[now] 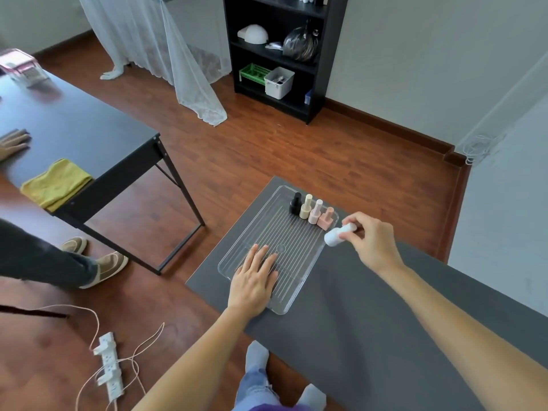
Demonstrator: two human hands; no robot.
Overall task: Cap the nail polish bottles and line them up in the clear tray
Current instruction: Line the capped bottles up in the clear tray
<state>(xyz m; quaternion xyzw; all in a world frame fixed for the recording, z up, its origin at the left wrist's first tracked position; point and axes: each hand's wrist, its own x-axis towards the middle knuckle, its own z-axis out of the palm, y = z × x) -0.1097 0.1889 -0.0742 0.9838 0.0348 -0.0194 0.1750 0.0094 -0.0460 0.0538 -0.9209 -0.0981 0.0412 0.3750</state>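
A clear ribbed tray (pixel 292 244) lies on the grey table (pixel 370 321). Along its far edge stand capped bottles in a row: black (pixel 295 203), cream (pixel 305 206), pale pink (pixel 315 212) and a peach one (pixel 325 218). My right hand (pixel 370 238) holds a white capped bottle (pixel 338 233) tilted on its side, just off the tray's right edge beside the peach bottle. My left hand (pixel 255 280) lies flat, fingers spread, on the tray's near left part.
A black desk (pixel 74 126) with a yellow cloth (pixel 55 185) stands to the left; another person's hand (pixel 13 142) rests on it and their shoes (pixel 98 259) are beside it. A power strip (pixel 109 366) with cables lies on the floor. A black shelf (pixel 281 48) stands at the back.
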